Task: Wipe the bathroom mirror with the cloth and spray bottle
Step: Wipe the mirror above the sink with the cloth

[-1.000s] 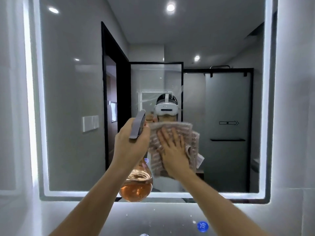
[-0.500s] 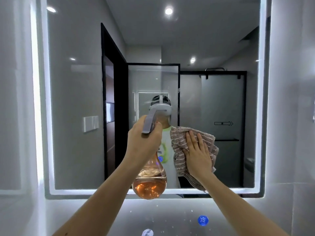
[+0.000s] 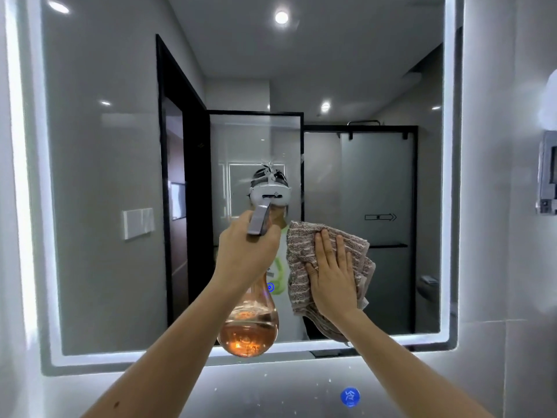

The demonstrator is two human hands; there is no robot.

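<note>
While my right hand (image 3: 331,279) lies flat and spread on the striped cloth (image 3: 304,260), pressing it to the mirror (image 3: 99,236) low and a little right of centre, my left hand (image 3: 245,254) is wrapped round the neck of the spray bottle (image 3: 248,327), its grey trigger (image 3: 259,220) poking up just beside the cloth.

What worries me is the bottle. It hangs heavy with amber liquid from a one-handed grip (and a wet neck would be slippery), so it could slide out and land below. It also sits close to the glass, where a careless swing might knock it. A loose fold of cloth dangles under my palm and may drag streaks.

Round the glass runs a lit border (image 3: 24,206), bright on the left. Pale tiled wall (image 3: 494,297) frames it, and a blue-lit button (image 3: 350,397) glows underneath. Reflected behind me are a dark doorway and a frosted shower screen.
</note>
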